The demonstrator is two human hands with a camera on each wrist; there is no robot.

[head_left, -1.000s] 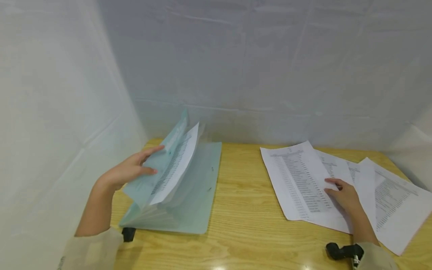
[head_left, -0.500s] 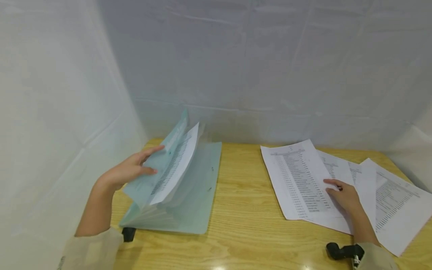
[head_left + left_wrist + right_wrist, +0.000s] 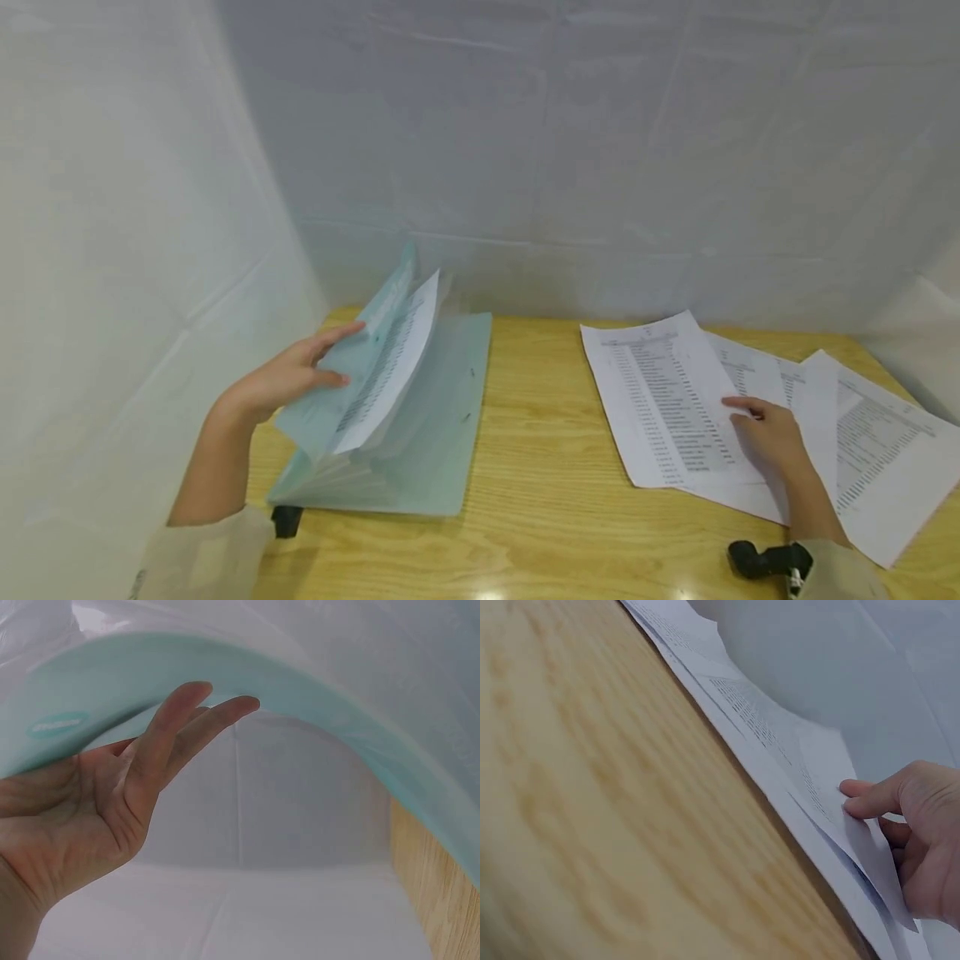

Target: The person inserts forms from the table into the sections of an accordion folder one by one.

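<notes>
A pale green expanding folder (image 3: 427, 433) lies open on the left of the wooden table (image 3: 540, 467). My left hand (image 3: 292, 375) rests with straight fingers against its raised cover (image 3: 300, 682) and holds it up. A printed sheet (image 3: 390, 358) stands in a pocket behind the cover. At the right, several printed sheets lie fanned out. My right hand (image 3: 765, 429) is at the right edge of the top sheet (image 3: 660, 400). In the right wrist view its thumb (image 3: 862, 796) presses on the sheet (image 3: 780, 742) and the curled fingers reach under its edge.
More printed sheets (image 3: 877, 450) spread toward the table's right edge. White cloth walls (image 3: 525, 167) close in the back and both sides. Bare wood shows between folder and papers. Black wrist cameras (image 3: 757, 558) sit at both cuffs.
My right hand and the top sheet have shifted slightly to the right. The left hand and the folder cover have not moved.
</notes>
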